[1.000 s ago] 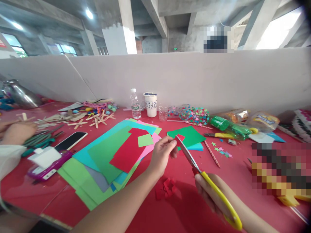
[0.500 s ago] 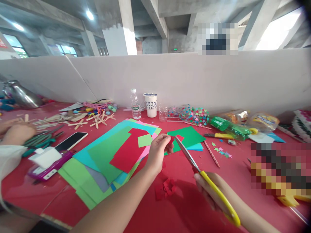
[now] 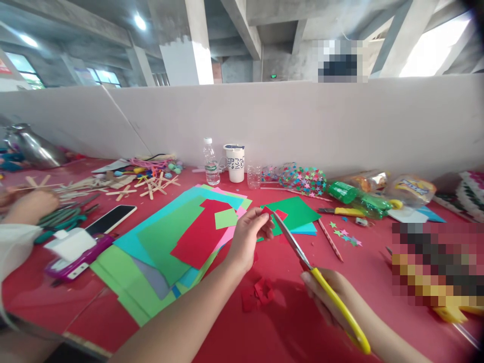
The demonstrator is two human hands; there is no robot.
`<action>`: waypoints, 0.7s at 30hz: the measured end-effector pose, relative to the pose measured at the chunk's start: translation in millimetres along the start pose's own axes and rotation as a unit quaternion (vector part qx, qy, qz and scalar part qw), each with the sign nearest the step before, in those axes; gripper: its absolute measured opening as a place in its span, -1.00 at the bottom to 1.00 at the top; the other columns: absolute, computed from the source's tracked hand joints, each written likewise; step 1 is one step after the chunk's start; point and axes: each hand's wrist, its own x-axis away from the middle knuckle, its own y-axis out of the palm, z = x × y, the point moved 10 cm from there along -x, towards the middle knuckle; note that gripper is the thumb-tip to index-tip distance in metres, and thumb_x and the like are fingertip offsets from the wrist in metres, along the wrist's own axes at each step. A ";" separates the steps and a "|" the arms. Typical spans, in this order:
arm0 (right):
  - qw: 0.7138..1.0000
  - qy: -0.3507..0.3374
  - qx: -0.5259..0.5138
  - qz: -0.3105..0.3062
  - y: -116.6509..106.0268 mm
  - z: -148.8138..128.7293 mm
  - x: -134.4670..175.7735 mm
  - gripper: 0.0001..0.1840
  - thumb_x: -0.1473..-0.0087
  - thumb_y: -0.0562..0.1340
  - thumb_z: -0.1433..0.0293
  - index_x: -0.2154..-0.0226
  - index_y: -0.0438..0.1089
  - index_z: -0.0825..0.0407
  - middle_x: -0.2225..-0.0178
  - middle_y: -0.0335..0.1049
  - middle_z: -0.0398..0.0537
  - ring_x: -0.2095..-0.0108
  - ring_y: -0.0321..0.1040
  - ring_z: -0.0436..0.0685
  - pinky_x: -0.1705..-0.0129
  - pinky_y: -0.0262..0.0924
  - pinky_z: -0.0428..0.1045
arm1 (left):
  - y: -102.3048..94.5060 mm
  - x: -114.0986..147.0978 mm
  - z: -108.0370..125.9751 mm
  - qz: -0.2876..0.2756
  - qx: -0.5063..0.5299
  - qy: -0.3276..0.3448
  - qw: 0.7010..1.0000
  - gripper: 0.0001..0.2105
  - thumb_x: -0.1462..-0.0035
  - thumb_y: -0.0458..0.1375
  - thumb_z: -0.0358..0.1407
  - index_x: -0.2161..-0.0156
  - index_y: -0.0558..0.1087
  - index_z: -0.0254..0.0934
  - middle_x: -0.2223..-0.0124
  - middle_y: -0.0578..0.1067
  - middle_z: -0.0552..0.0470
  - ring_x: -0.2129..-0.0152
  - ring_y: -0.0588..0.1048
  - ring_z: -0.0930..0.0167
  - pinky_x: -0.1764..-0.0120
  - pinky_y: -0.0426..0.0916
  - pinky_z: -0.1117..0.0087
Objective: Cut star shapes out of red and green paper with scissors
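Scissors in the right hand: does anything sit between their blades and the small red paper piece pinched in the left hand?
Nothing visible does. The scissors in the right hand reach the red paper piece held by the left hand.

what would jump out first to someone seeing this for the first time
In the middle, the right hand works yellow-handled scissors whose blades meet a small red paper piece pinched in the left hand. Left of them a fan of coloured paper sheets covers the red table. Red paper scraps lie below the hands.
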 end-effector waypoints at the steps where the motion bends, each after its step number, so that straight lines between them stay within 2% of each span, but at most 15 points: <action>1: 1.000 -0.003 -0.002 -0.002 0.1 0.4 -0.1 -0.45 -0.01 0.05 -0.15 0.58 0.14 -0.01 0.85 0.05 -0.32 0.82 -0.03 -0.10 0.74 -0.14 -0.17 | -0.6 -0.1 -0.1 0.002 0.002 0.002 1.000 -0.85 -0.05 0.16 -0.24 0.43 0.35 -0.28 0.50 0.44 0.13 0.65 0.37 0.55 0.54 0.21 0.50; 8: 1.000 -0.001 -0.001 -0.013 -1.7 -0.2 4.0 -0.43 -0.02 0.04 -0.16 0.55 0.18 0.01 0.80 0.09 -0.31 0.78 0.02 -0.09 0.70 -0.09 -0.17 | -1.2 0.9 6.1 0.004 -0.056 0.030 0.998 -0.81 -0.08 0.14 -0.20 0.45 0.32 -0.28 0.54 0.38 0.15 0.66 0.35 0.55 0.54 0.20 0.50; 14: 0.998 -0.060 -0.004 -0.022 -1.8 -11.9 8.9 -0.35 0.00 0.00 -0.22 0.52 0.22 0.04 0.76 0.12 -0.28 0.73 0.03 -0.08 0.67 -0.07 -0.15 | 2.9 2.3 11.4 -0.007 -0.098 0.048 0.994 -0.79 -0.06 0.14 -0.18 0.47 0.31 -0.26 0.60 0.34 0.16 0.68 0.30 0.54 0.54 0.19 0.51; 21: 0.998 -0.055 0.006 -0.029 -2.8 -11.4 9.9 -0.34 0.01 -0.01 -0.24 0.51 0.22 0.05 0.74 0.12 -0.28 0.72 0.04 -0.09 0.65 -0.05 -0.15 | 1.8 3.6 15.0 0.009 -0.117 0.057 0.991 -0.80 -0.08 0.12 -0.21 0.49 0.29 -0.26 0.62 0.33 0.17 0.69 0.29 0.55 0.55 0.18 0.52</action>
